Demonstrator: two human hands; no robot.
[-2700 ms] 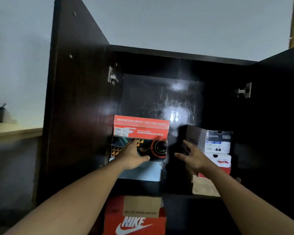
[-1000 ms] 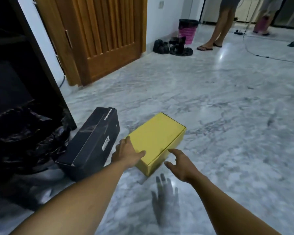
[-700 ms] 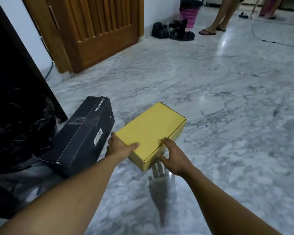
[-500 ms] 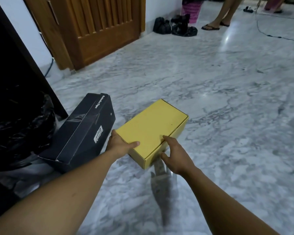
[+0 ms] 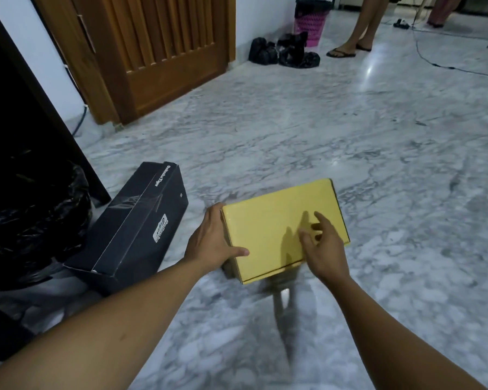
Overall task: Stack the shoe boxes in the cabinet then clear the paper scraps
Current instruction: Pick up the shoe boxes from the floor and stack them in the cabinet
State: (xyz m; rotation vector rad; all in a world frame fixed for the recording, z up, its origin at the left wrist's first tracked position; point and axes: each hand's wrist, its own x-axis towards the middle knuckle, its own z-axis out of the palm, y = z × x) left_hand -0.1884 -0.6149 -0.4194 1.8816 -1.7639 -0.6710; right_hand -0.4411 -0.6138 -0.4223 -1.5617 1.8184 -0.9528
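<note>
A yellow shoe box (image 5: 268,223) is tilted just above the marble floor, its near end raised. My left hand (image 5: 212,243) grips its left near corner, thumb on the lid. Hovering over the lid's right part, my right hand (image 5: 321,246) has its fingers spread and casts a shadow on the box. A black shoe box (image 5: 135,220) lies on the floor to the left, apart from the yellow one. The dark cabinet (image 5: 26,114) stands at the far left edge.
A black plastic bag (image 5: 28,220) sits at the cabinet's foot. A wooden door (image 5: 158,52) is behind. Black bags (image 5: 282,52) and a pink basket (image 5: 312,21) lie by the far wall. A person's legs (image 5: 358,26) stand there; a cable (image 5: 448,63) crosses the floor.
The view turned from the cabinet shelves to the floor. My hands took the yellow box; it has turned and lifted at its near end, and my right hand has come off its side.
</note>
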